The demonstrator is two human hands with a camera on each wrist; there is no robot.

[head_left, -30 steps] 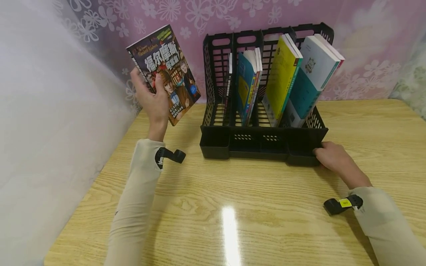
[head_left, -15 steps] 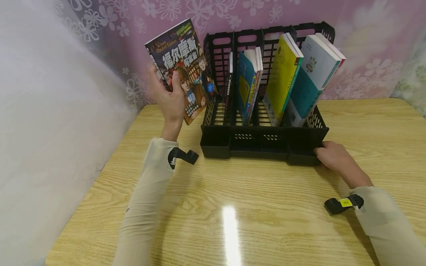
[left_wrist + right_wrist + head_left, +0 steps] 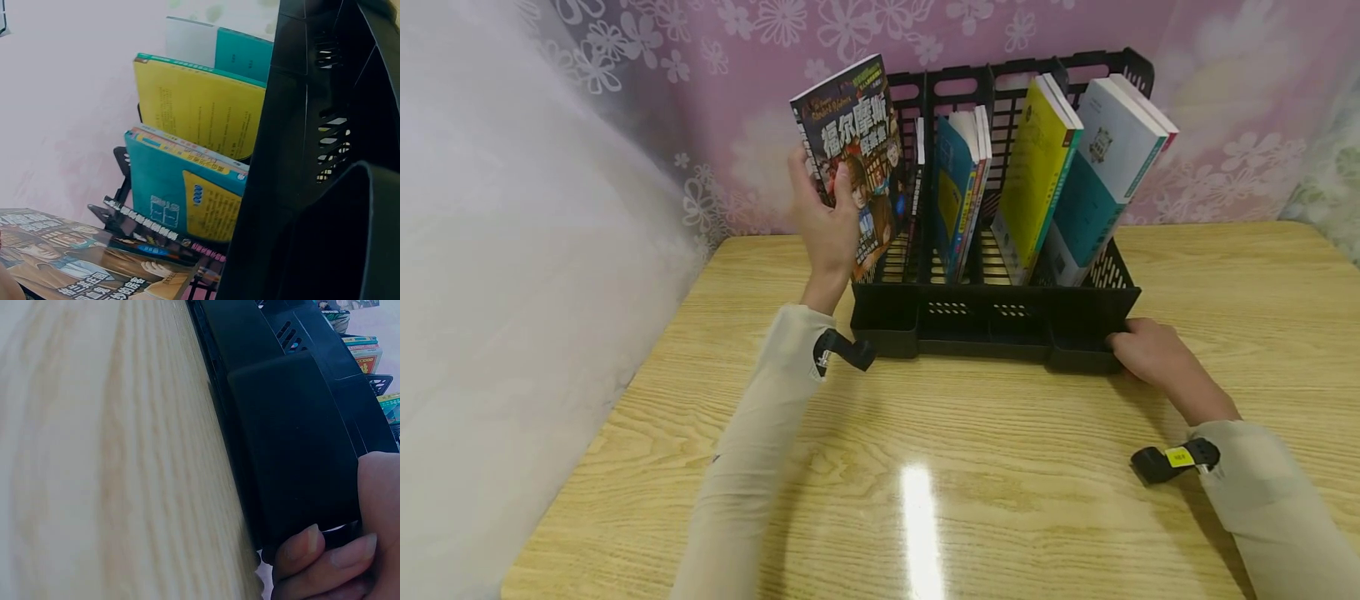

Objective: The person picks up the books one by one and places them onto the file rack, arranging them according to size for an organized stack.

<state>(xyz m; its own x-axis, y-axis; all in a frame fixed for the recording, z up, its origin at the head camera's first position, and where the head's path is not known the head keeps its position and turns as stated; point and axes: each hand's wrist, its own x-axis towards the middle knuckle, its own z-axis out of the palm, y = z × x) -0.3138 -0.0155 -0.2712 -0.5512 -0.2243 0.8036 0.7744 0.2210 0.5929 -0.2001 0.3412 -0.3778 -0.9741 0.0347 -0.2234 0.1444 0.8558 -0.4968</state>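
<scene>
My left hand [image 3: 829,233] holds a dark paperback book [image 3: 859,125] with a detective on its cover. The thumb lies across the front cover; the other fingers are mostly hidden behind it. Tilted, the book overlaps the left end of a black book rack [image 3: 985,343] in the head view. In the left wrist view the same paperback [image 3: 81,265] lies close to a thin dark book [image 3: 169,232] standing in the rack. My right hand [image 3: 1157,360] grips the rack's front right corner, its fingers [image 3: 300,544] curled at the edge in the right wrist view.
Thin blue books [image 3: 955,192], a yellow book [image 3: 1037,183] and a white-and-teal book [image 3: 1097,183] stand in the rack, leaning right. The rack sits on a wooden table [image 3: 985,467], before a pink flowered curtain [image 3: 760,125]. A white wall surface [image 3: 527,292] is at the left.
My left hand has carried the paperback rightward, from beside the rack to in front of its left end. The right hand and the rack stay in place.
</scene>
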